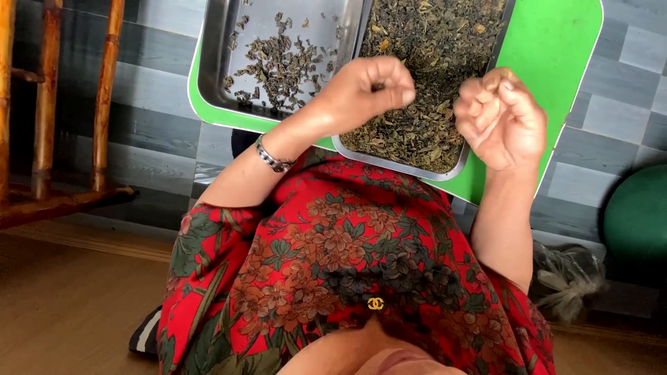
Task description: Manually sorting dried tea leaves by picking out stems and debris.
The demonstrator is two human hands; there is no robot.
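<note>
My left hand (368,90) is curled shut over the near edge of a metal tray (410,165) heaped with dried dark-green leaves (424,62); a dark bit of leaf shows between its fingertips. A metal bracelet (272,158) circles that wrist. My right hand (501,114) hovers beside it over the tray's right edge, fingers bunched together; whether it holds any leaf is hidden. A second metal tray (208,76) to the left carries a thin scatter of sorted leaves (281,66). Both trays rest on a green board (556,48).
A wooden chair frame (48,125) stands at the left on the wooden floor. Grey tiles lie under the board. A round green object (636,215) and a bag of dried material (566,274) sit at the right. My red flowered garment (333,264) fills the lower middle.
</note>
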